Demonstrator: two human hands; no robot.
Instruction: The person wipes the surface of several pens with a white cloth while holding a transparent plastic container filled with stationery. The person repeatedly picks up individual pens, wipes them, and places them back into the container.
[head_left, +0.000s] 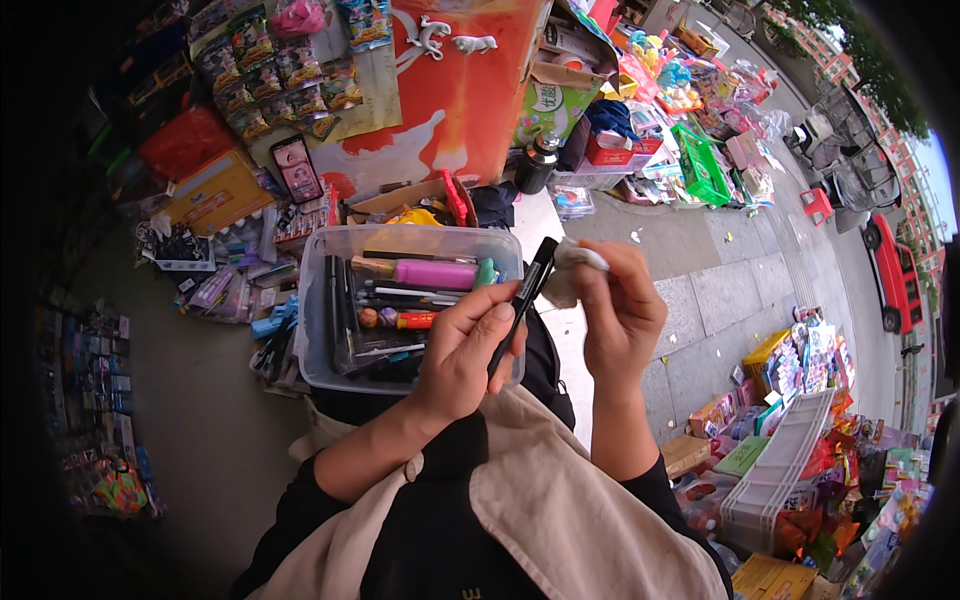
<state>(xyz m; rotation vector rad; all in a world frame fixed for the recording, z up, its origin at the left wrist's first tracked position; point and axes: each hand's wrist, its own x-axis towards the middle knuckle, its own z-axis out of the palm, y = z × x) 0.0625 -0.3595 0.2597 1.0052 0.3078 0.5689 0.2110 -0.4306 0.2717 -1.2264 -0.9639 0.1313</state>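
Note:
My left hand (469, 345) grips a black marker pen (531, 283) with its capped end tilted up and away from me. A crumpled whitish cloth (566, 274) is pinched between the thumb and fingers of my right hand (619, 307), right beside the marker's upper end. Under my left hand a clear plastic bin (307, 315) rests at my lap. Inside lie several black pens (337, 300), a pink-purple tube-like item (435, 273), a teal-green item (487, 273), an orange-red item (415, 320) and two small balls (377, 318). My left hand and forearm hide part of the bin's contents.
Behind the bin stand an open cardboard box (375, 206), a phone (296, 169) with a lit screen and a dark metal flask (537, 165). Goods are piled around a green basket (699, 166) and a white plastic rack (780, 469) on the right. Farther off is a red vehicle (894, 277).

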